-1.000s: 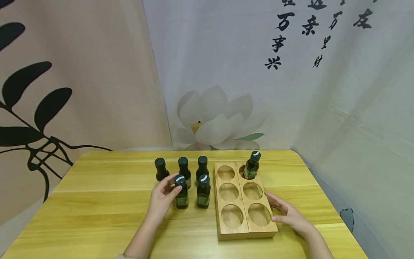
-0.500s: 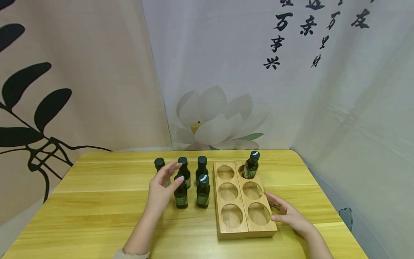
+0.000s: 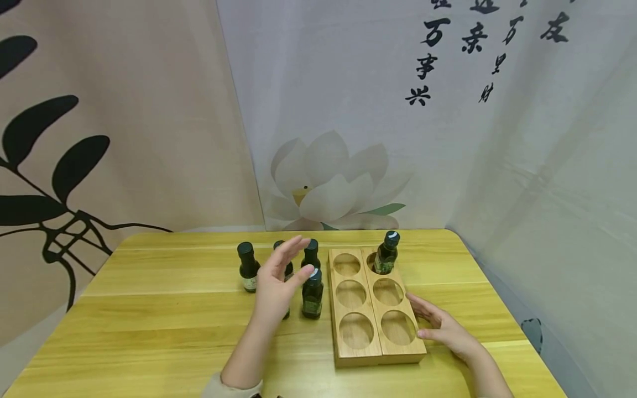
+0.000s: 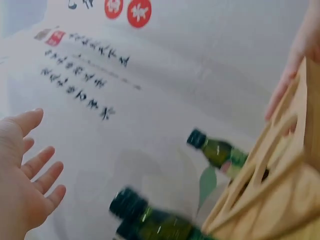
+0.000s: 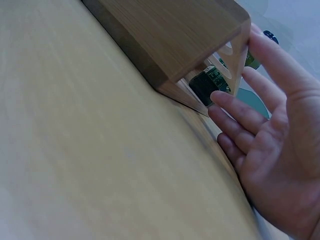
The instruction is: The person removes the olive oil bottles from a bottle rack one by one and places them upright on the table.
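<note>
My left hand (image 3: 273, 284) hovers over a group of small dark green bottles, fingers spread, holding nothing. The left wrist view also shows this hand (image 4: 22, 180) apart from any bottle. Closest to its thumb is the front-right bottle (image 3: 312, 296); two others are partly hidden behind the hand. A wooden rack (image 3: 368, 309) with two rows of round holes stands to the right. One bottle (image 3: 386, 255) leans in its far right hole. My right hand (image 3: 445, 330) rests at the rack's right side, thumb at the edge and fingers loosely extended (image 5: 240, 112).
On the table (image 3: 149, 331), another bottle (image 3: 247, 271) stands at the left of the group and one more (image 3: 311, 254) at the back. A printed cloth (image 3: 348, 110) hangs right behind the table's far edge.
My left hand has let go of the front-left bottle, lifted off it and moved right toward the front-right one. My right hand and the rack stay put.
</note>
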Demonstrator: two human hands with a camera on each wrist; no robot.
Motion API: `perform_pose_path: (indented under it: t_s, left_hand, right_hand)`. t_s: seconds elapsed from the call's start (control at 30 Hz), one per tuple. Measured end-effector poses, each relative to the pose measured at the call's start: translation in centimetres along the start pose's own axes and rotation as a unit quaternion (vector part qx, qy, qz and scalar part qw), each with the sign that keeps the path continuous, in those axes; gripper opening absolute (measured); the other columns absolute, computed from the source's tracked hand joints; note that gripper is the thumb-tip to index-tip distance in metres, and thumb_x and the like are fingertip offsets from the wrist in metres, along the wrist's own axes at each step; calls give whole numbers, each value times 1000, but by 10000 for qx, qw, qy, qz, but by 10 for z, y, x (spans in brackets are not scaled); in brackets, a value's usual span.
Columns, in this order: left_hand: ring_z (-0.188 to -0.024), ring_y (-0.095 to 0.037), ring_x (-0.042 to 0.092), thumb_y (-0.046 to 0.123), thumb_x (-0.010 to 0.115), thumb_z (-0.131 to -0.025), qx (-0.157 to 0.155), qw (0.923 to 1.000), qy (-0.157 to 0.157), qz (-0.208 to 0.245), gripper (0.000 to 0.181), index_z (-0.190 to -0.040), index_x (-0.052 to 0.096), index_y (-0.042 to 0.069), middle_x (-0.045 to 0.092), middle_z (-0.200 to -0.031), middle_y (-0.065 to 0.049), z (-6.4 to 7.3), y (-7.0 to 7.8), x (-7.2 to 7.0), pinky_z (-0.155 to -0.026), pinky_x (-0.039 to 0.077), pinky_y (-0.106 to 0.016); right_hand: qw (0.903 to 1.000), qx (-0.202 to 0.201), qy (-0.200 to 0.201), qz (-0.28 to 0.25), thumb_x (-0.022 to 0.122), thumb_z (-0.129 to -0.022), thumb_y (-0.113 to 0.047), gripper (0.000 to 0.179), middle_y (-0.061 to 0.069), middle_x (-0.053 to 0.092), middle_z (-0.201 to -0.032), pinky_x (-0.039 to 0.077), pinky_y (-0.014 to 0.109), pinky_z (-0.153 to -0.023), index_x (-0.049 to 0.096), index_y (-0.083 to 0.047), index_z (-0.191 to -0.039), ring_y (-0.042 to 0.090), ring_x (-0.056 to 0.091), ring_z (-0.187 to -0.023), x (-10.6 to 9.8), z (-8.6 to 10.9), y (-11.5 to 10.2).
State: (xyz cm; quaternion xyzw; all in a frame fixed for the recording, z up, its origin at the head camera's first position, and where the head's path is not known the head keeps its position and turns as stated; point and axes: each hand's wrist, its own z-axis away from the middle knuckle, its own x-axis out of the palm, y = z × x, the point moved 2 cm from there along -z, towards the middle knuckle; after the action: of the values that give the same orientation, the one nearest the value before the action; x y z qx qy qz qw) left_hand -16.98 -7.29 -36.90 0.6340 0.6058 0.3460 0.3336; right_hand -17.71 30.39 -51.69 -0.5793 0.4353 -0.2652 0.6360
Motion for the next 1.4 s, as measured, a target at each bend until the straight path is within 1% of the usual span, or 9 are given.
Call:
perform_pose_path:
  t_s: [0.13,0.23,0.4,0.53,0.63,0.87,1.0,1.2,1.4]
  left_hand:
    - [-122,-22,50,-3,70,-85,119,9997,-160,137,51,-133,54,8,58,-128,-8,0,2,22,-106,34,-38]
    - [-122,-20,51,1,72,-84,22,9993,-332,184,53,-133,55,9,59,-129,-5,1,1,39,-107,33,-37]
    - [-120,-16,51,9,75,-83,-346,9971,-634,244,57,-135,53,13,58,-129,1,0,-7,64,-106,33,-38]
    - [-121,-20,50,8,73,-85,-715,9925,-944,313,57,-137,50,8,56,-132,-5,-4,-2,80,-104,34,-42]
    - [-123,-25,47,3,71,-85,-845,9893,-1157,277,58,-139,48,5,54,-133,-10,-9,-2,90,-103,35,-45]
    - [-124,-13,47,19,75,-85,-698,9897,-1240,-165,62,-141,47,19,52,-136,4,-26,-34,113,-103,35,-43]
    - [-124,-9,45,27,74,-86,-925,9877,-1248,-177,62,-141,47,26,50,-137,10,-37,-45,122,-105,33,-41]
    - [-126,-18,45,27,74,-86,-1197,9861,-1102,-324,61,-141,48,24,51,-137,6,-49,-65,135,-104,34,-47]
    - [-126,-21,45,27,74,-86,-1607,9817,-901,-485,60,-140,49,24,53,-135,6,-56,-85,146,-99,39,-47]
  right_hand:
    - [10000,-14,0,36,65,-90,-4,71,25,28,-150,33,22,-99,29,-9,-151,6,41,-127,0,0,0]
    - [10000,-27,5,33,65,-90,-4,71,25,28,-150,33,22,-99,29,-9,-151,5,41,-126,1,-1,1]
    - [10000,-55,1,-8,64,-89,-3,71,25,28,-150,33,22,-99,29,-8,-151,6,41,-126,1,-1,1]
    - [10000,-72,28,12,64,-89,-3,71,25,30,-149,33,22,-99,29,-7,-151,7,42,-126,1,-1,1]
    - [10000,-72,25,20,65,-89,-4,71,25,30,-148,33,23,-99,29,-7,-151,7,42,-126,1,-1,1]
    - [9999,-145,4,76,64,-90,-6,70,25,32,-148,34,23,-99,29,-7,-150,10,42,-126,-1,-1,-1]
    - [9998,-150,-48,91,63,-91,-5,69,25,31,-148,35,24,-98,29,-8,-151,10,42,-127,0,-1,-2]
    - [9998,-159,-62,87,63,-91,-4,69,26,29,-149,35,24,-99,29,-7,-151,8,41,-127,0,-2,-3]
    - [9998,-179,-95,59,62,-91,-2,70,27,28,-149,36,24,-99,28,-7,-151,7,41,-127,0,-1,-2]
